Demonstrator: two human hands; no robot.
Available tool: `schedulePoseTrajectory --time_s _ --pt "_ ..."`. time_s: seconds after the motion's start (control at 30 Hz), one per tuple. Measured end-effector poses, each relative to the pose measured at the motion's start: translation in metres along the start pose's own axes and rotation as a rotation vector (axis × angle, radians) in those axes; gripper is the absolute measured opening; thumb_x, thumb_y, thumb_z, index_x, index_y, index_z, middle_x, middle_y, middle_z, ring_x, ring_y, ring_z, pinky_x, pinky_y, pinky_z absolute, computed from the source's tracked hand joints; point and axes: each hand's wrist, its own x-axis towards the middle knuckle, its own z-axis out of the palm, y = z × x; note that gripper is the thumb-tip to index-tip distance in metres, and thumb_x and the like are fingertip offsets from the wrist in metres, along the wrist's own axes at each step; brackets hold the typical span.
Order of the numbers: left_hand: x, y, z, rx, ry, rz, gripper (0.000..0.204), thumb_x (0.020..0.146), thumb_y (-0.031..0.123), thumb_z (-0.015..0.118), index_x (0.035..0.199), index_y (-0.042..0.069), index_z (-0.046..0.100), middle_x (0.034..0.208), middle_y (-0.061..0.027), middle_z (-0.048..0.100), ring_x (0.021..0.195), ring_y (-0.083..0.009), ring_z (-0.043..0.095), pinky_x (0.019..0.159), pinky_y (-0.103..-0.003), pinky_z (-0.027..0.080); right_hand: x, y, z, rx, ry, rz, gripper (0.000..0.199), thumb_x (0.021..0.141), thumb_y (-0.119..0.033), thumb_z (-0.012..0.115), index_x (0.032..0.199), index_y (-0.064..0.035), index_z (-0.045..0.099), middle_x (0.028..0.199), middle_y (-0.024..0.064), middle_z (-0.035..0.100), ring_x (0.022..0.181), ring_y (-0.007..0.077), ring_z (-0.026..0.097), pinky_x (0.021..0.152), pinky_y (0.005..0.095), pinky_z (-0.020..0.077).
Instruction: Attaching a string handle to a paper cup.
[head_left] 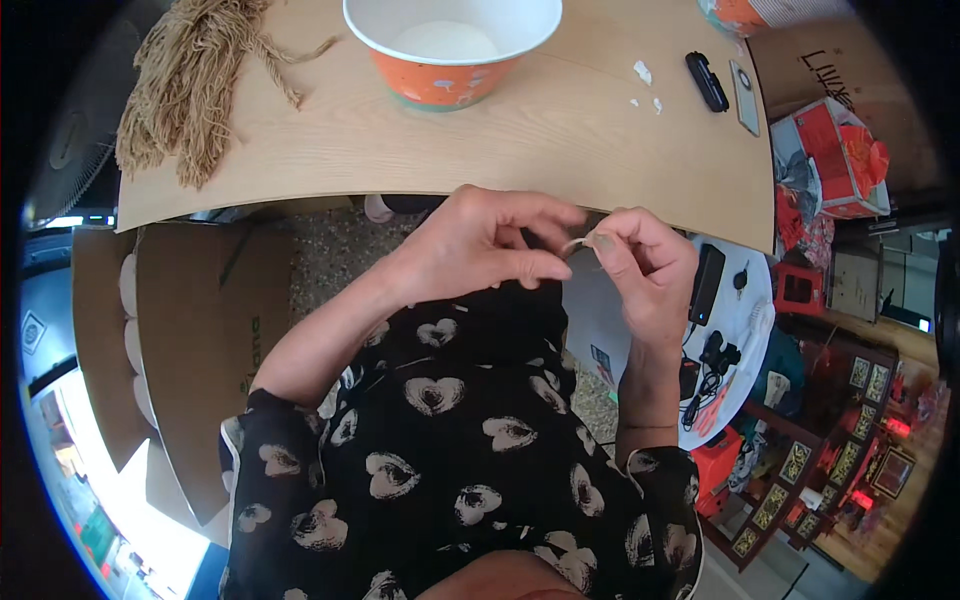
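In front of my body, just below the table's near edge, my right hand (650, 260) pinches a short piece of thin beige cord (577, 243) between thumb and forefinger. The cord curves out from the fingertips toward my left hand (480, 240). That hand is beside it, thumb and fingers apart and slightly bent; its far fingers are partly hidden. On the table's far left lies a thick bundle of tan yarn (190, 90), with a few strands straying to the right. A large white-lined orange paper bucket (437, 82) stands at the back middle, with something pale in its bottom.
The wooden table (400, 155) spans the far side. On its right are white paper scraps (642, 72), a black case (707, 82) and a flat silvery object (745, 98). A white stool top (740, 330) with cables is at my right, a cardboard box (200, 340) at my left.
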Motion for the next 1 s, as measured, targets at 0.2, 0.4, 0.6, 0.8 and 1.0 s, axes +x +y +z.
schedulePoseTrajectory --time_s 0.2,0.4,0.6,0.8,1.0 --pt "-0.010 -0.015 -0.026 -0.007 -0.057 -0.181 0.019 0.097 0.022 0.068 0.099 0.003 0.072 0.081 0.0021 0.068 0.067 -0.0039 0.059 0.057 -0.019 0.047 -0.003 0.017 -0.007 0.000 -0.090 0.089 0.011 0.096 -0.009 0.065 0.094 0.0015 0.065 0.074 -0.0037 0.057 0.065 0.0012 0.045 0.058 0.0180 0.0356" --pt "-0.007 0.000 -0.032 0.086 -0.162 -0.230 0.020 0.098 0.023 0.067 0.099 0.002 0.069 0.082 0.0019 0.065 0.069 -0.0046 0.058 0.059 -0.020 0.047 0.009 0.014 0.010 0.106 -0.205 0.206 0.023 0.101 -0.014 0.057 0.110 0.0055 0.065 0.080 -0.0001 0.059 0.065 0.0041 0.049 0.058 0.0176 0.0386" --pt "-0.005 -0.004 -0.035 0.084 -0.216 -0.276 0.028 0.102 0.031 0.061 0.101 0.004 0.069 0.083 0.0005 0.066 0.071 -0.0062 0.060 0.062 -0.022 0.049 0.008 0.023 0.016 -0.096 -0.205 0.075 0.016 0.088 0.002 0.070 0.104 0.0042 0.070 0.077 -0.0002 0.060 0.066 0.0037 0.052 0.058 0.0169 0.0389" --pt "-0.015 -0.023 -0.017 -0.288 0.016 -0.365 0.059 0.107 0.052 0.037 0.103 0.001 0.067 0.086 -0.0052 0.069 0.071 -0.0106 0.066 0.059 -0.023 0.052 0.005 0.021 0.022 -0.176 -0.058 -0.138 0.010 0.084 0.007 0.072 0.093 0.0030 0.072 0.074 0.0005 0.060 0.061 0.0038 0.047 0.051 0.0199 0.0328" --pt "-0.013 -0.025 0.001 -0.354 -0.015 -0.415 0.066 0.106 0.057 0.031 0.078 0.006 0.061 0.065 -0.0007 0.059 0.050 -0.0070 0.054 0.045 -0.019 0.040 0.004 0.024 0.028 -0.331 0.036 -0.320 0.014 0.080 0.009 0.074 0.092 0.0027 0.071 0.070 0.0060 0.060 0.056 0.0111 0.054 0.050 0.0242 0.0401"
